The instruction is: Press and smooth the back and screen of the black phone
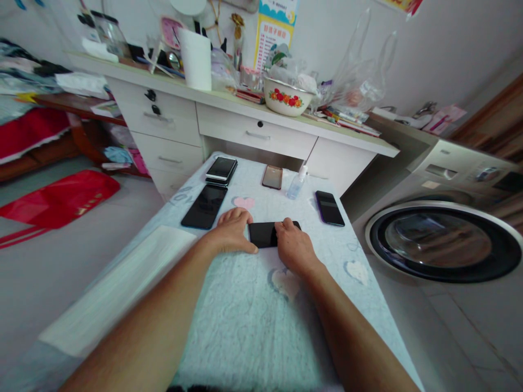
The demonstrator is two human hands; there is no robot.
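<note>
A black smartphone (pixel 262 234) lies sideways on the cloth-covered table, screen up. My left hand (pixel 235 233) grips its left end, thumb at the near corner and fingers at the far one. On the screen's right part rests my right hand (pixel 295 243), its fingers curled and pressed together; whatever they may hold is hidden. Left of my hands lies a larger dark phone (pixel 205 207), and beyond it a stack of phones (pixel 222 169). A brownish phone case (pixel 272 177) and a clear spray bottle (pixel 297 183) are past my hands. Another dark phone (pixel 329 208) lies near the right edge.
A long white sheet (pixel 122 288) lies along the table's left side. Behind stands a white desk (pixel 229 123) with a flowered bowl (pixel 288 97) and a paper roll (pixel 196 60). A washing machine (pixel 443 188) is on the right, a red bag (pixel 65 198) on the floor at left.
</note>
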